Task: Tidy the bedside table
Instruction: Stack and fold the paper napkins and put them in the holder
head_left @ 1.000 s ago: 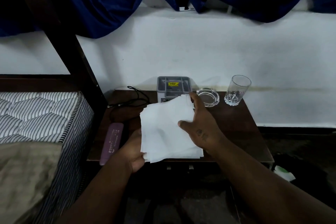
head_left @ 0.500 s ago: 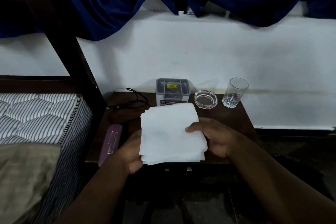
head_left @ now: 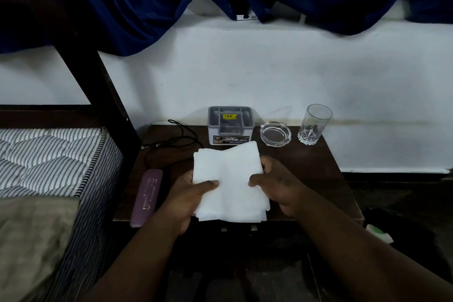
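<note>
A stack of white tissue sheets (head_left: pixel 232 179) sits between both hands above the front half of the dark wooden bedside table (head_left: pixel 316 169). My left hand (head_left: pixel 188 196) grips its left edge, thumb on top. My right hand (head_left: pixel 277 184) grips the right edge, thumb pressed on the top sheet. Behind the stack stands a grey tissue box (head_left: pixel 230 125) with a yellow sticker.
A glass ashtray (head_left: pixel 275 133) and an empty drinking glass (head_left: pixel 314 124) stand at the back right. A black cable (head_left: pixel 171 144) and a purple case (head_left: pixel 147 197) lie on the left. A striped mattress (head_left: pixel 49 162) borders the table's left side; the wall is behind.
My right hand slid from the top of the stack down to its right edge. My left thumb has come over onto the top sheet. The stack now lies squarer.
</note>
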The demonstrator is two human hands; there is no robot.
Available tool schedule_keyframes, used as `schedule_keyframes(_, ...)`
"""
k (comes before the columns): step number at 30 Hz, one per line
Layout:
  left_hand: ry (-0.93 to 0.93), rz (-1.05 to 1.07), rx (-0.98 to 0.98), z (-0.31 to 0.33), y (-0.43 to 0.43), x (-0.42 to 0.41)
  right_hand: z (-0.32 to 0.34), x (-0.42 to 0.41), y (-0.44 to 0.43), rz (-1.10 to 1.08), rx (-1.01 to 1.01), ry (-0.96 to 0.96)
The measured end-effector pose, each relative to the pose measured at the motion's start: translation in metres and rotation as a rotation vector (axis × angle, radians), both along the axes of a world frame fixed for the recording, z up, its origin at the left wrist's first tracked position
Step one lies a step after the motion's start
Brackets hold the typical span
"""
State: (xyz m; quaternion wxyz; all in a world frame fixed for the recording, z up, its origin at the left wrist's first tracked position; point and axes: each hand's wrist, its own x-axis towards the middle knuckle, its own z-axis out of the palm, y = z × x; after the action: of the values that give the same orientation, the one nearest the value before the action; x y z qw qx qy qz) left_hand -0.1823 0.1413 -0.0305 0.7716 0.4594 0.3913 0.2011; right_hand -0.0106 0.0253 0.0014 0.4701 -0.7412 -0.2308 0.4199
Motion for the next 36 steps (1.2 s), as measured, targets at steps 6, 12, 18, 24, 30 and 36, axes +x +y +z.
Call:
schedule_keyframes(6, 0.004, 0.006, 0.150, 0.002, -0.009, 0.009, -0.005, -0.015, 0.007, -0.055, -0.025, -0.164)
schedule_keyframes(12, 0.026, -0.074, 0.122, 0.014, -0.019, 0.017, -0.005, -0.023, 0.013, -0.077, 0.009, -0.185)
schedule_keyframes(18, 0.039, -0.108, 0.109, 0.019, -0.021, 0.018, -0.002, -0.026, 0.019, -0.188, 0.080, -0.013)
schedule_keyframes(24, 0.058, -0.131, 0.149, 0.011, -0.022, 0.018, -0.001, -0.025, 0.016, -0.128, 0.065, -0.011)
schedule_keyframes(30, 0.161, 0.047, 0.453, 0.004, -0.017, 0.019, 0.000, -0.014, 0.014, -0.088, 0.091, -0.023)
schedule_keyframes(36, 0.006, -0.034, 0.373, -0.002, -0.015, 0.020, 0.002, 0.000, 0.011, 0.058, 0.066, -0.023)
